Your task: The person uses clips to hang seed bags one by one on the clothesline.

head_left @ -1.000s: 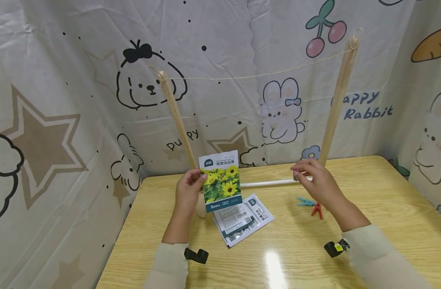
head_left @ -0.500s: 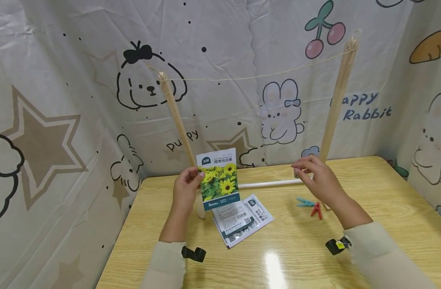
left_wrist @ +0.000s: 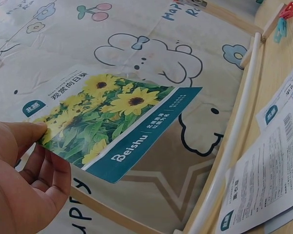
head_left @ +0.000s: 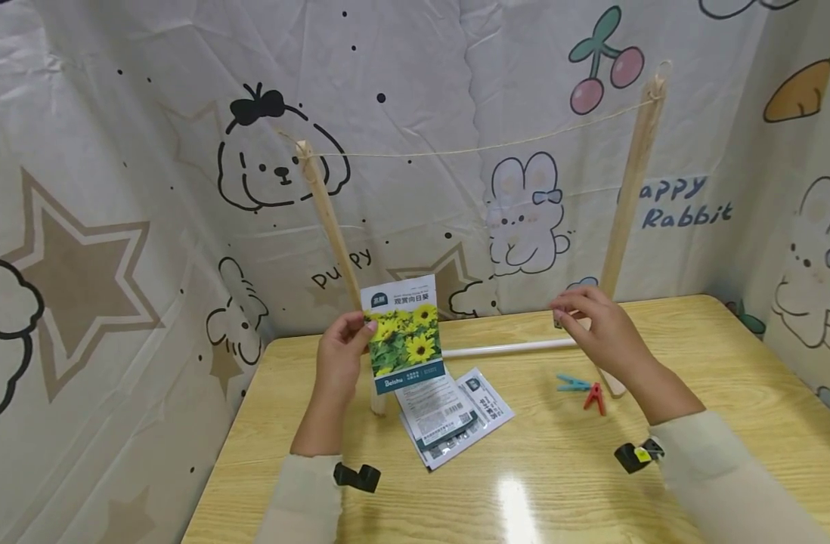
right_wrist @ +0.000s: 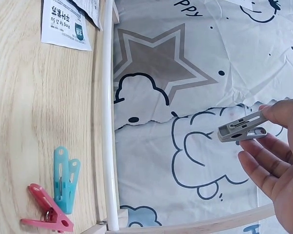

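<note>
My left hand [head_left: 342, 349] pinches a seed packet [head_left: 405, 338] by its left edge, thumb on the front. Yellow flowers and a dark green band are printed on it, and it stands upright above the table in the head view. Out to the right, my right hand [head_left: 602, 329] holds a grey clothespin [right_wrist: 241, 127] between thumb and fingers, its jaws pointing away from the palm. Below the left hand's packet lie more seed packets [head_left: 483, 408], overlapping on the table. A blue clothespin [head_left: 574, 383] and a red clothespin [head_left: 595, 399] lie together below the right hand.
Two wooden posts rise at the table's back, the left post [head_left: 329, 219] and the right post [head_left: 634, 189]. A thin string [head_left: 483, 149] sags between their tops. A white rod [head_left: 510, 348] runs low between them. Behind hangs a printed cloth [head_left: 415, 219].
My left hand has shifted slightly left and up with the flower packet. The right hand stays nearly in place with the grey clothespin. The head view has tilted a little.
</note>
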Motion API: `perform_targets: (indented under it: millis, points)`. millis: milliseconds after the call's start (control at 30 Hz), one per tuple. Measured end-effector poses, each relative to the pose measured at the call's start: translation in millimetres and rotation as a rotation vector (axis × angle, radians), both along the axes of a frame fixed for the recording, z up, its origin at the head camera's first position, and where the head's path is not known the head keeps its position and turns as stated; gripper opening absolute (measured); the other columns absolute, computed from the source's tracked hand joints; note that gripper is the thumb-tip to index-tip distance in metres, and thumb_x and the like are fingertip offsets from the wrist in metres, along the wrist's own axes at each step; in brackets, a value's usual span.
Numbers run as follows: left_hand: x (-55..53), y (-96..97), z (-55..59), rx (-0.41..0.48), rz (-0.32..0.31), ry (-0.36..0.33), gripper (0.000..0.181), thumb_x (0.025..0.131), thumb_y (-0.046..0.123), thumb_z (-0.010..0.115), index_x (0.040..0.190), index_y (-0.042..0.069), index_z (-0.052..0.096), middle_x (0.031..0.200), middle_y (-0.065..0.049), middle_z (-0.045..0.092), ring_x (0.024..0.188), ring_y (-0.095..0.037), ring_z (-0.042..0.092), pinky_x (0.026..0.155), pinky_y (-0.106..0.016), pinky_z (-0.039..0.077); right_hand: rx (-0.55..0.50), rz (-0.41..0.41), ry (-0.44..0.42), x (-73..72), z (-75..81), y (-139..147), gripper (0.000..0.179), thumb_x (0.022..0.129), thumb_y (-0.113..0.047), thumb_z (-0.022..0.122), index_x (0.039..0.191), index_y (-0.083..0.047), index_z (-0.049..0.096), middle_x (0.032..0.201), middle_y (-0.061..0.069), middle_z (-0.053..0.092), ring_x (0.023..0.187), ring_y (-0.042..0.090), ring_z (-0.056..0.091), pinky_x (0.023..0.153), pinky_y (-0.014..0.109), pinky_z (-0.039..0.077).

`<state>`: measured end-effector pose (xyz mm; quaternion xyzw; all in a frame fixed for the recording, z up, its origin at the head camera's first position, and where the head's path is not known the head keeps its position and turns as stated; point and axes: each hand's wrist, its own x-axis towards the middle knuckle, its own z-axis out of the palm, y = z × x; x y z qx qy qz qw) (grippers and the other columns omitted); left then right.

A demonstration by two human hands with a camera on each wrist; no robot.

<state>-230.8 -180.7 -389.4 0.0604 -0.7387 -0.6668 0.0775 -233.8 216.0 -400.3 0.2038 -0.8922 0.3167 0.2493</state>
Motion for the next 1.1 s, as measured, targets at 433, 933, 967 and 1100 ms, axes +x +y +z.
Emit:
perform_targets:
  millis: [433,933,967,1100]
  points:
    - [-0.1,-3.3,7.8,-0.003,-0.002,0.009,0.027,0.097,0.029,0.07,0.12,0.015,0.065,0.116,-0.002,0.061,0.104,-0.018,0.058,0.09,-0.027,0.053,0.016,0.002,0.0,3.6,16.6,-1.4,0.016,0.098,-0.009,0.066,0.111,-0.005,0.072,0.118,0.011,0.062,0.096,0.031,0.067,0.077,0.051,0.058]
    - [-0.2,-4.5,19.5,0.002,0.005,0.023,0.027,0.096,0.027,0.071,0.119,0.014,0.064,0.114,0.0,0.062,0.103,-0.017,0.058,0.088,-0.027,0.053,0.026,0.012,0.061,3.1,26.4,-3.7,0.014,0.095,-0.006,0.068,0.109,-0.005,0.074,0.11,0.007,0.063,0.093,0.024,0.067,0.076,0.045,0.057]
    - [0.0,-4.7,20.1,0.0,0.004,0.026,0.027,0.096,0.027,0.071,0.119,0.014,0.064,0.115,0.0,0.062,0.103,-0.017,0.058,0.088,-0.027,0.053,0.024,0.014,0.064,2.8,27.0,-3.7,0.015,0.095,-0.006,0.068,0.109,-0.005,0.074,0.11,0.008,0.063,0.093,0.024,0.067,0.077,0.045,0.057]
    - [0.8,-4.7,22.8,-0.005,-0.003,0.03,0.028,0.097,0.028,0.069,0.12,0.014,0.064,0.116,-0.001,0.061,0.104,-0.017,0.058,0.089,-0.027,0.053,0.026,0.013,0.065,1.4,29.4,-2.6,0.015,0.095,-0.004,0.068,0.109,-0.005,0.074,0.111,0.008,0.063,0.095,0.023,0.066,0.082,0.032,0.057]
